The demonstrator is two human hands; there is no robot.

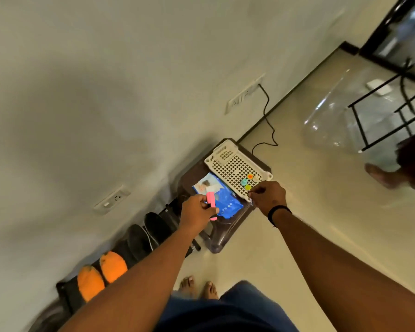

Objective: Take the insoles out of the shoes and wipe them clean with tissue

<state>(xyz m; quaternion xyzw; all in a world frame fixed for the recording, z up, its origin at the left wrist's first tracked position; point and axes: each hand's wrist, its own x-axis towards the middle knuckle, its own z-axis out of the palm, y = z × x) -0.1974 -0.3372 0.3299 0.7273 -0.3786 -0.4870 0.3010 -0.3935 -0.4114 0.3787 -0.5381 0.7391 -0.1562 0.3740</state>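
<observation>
Left hand (197, 212) grips pink bottle (211, 202) over tissue pack (225, 200).

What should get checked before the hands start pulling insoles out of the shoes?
1. Left hand free: not ok, it holds a pink thing.
2. Right hand free: cannot tell, its fingers curl at the basket corner, maybe pinching something small.
3. Tissue ready: cannot tell, a blue pack lies on the stool beside the basket, but whether it holds tissue is unreadable.
4. Shoes within reach: ok, black shoes and orange shoes sit on the rack by the wall, just left of the stool.
5. Insoles out: not ok, none is visible outside a shoe.
</observation>
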